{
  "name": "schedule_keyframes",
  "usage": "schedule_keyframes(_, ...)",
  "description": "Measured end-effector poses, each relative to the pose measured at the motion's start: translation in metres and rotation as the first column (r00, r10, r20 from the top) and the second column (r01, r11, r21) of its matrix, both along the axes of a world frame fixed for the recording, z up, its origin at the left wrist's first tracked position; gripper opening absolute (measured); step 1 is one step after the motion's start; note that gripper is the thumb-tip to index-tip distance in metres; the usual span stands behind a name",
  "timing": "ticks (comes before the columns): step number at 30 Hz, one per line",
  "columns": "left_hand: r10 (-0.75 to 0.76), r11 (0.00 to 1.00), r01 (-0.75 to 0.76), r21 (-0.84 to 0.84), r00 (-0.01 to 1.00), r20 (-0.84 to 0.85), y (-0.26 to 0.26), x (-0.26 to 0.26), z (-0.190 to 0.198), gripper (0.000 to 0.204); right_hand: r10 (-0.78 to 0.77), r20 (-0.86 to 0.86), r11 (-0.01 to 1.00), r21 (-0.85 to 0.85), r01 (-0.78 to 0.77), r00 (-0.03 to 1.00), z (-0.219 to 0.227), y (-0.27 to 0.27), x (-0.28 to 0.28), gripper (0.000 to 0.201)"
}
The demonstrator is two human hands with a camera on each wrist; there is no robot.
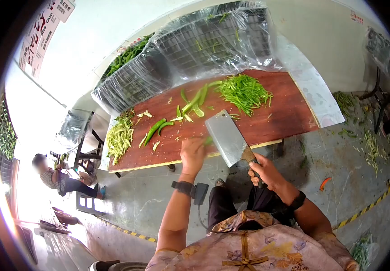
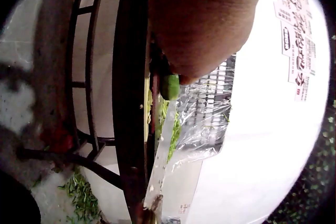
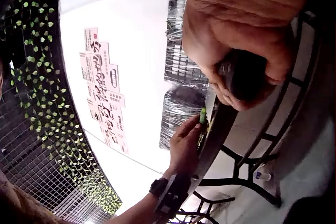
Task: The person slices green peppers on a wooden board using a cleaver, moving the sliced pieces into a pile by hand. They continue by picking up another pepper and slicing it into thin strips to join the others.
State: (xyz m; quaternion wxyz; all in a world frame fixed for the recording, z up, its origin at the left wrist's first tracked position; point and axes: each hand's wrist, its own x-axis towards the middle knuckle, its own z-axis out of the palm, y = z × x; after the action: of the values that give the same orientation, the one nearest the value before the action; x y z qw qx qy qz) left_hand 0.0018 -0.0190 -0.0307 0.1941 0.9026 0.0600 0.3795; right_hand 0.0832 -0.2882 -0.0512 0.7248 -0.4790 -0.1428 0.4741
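Note:
My right hand grips the dark handle of a cleaver, its broad blade pointing away from me over the board's near edge. Just left of the blade, my left hand pinches a green pepper, whose end shows beyond the fingers. In the right wrist view the same pepper sticks up from the left fingertips. Whole green peppers lie on the red-brown board, with split pepper pieces behind them. Farther right is a heap of green pepper shreds.
Pale pepper cores and scraps are heaped at the board's left end. Plastic-covered crates line the back, one holding green peppers. Another person sits at far left. Scraps litter the floor at right.

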Motion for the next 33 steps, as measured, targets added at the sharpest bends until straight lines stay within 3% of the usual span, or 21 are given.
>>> schedule_keyframes(3, 0.004, 1.000, -0.004, -0.010, 1.000, -0.004, 0.001, 0.000, -0.001, 0.021, 0.028, -0.017, 0.997, 0.075, -0.027, 0.999, -0.003, 0.008, 0.005, 0.044)
schedule_keyframes(8, -0.001, 1.000, 0.001, -0.011, 1.000, 0.008, -0.001, -0.001, 0.000, 0.022, 0.015, 0.047, 0.999, -0.049, -0.012, 0.999, 0.005, -0.002, -0.002, 0.041)
schedule_keyframes(13, 0.011, 1.000, -0.012, 0.003, 0.998, 0.062, -0.003, 0.002, -0.001, 0.019, 0.005, -0.008, 0.998, -0.058, -0.006, 1.000, 0.000, -0.012, -0.010, 0.041)
schedule_keyframes(21, -0.002, 1.000, 0.002, -0.012, 1.000, 0.005, -0.002, 0.002, 0.003, 0.021, 0.013, -0.034, 0.999, -0.033, -0.014, 0.999, 0.004, 0.003, -0.005, 0.046)
schedule_keyframes(24, 0.005, 1.000, -0.004, -0.013, 1.000, 0.021, -0.003, 0.000, 0.002, 0.021, 0.023, 0.070, 0.996, -0.085, -0.017, 0.997, 0.009, -0.009, -0.015, 0.044)
schedule_keyframes(33, 0.004, 1.000, -0.004, 0.009, 0.999, 0.043, -0.005, 0.001, 0.010, 0.026, 0.036, -0.090, 0.999, -0.019, -0.038, 0.995, 0.009, 0.012, -0.009, 0.045)
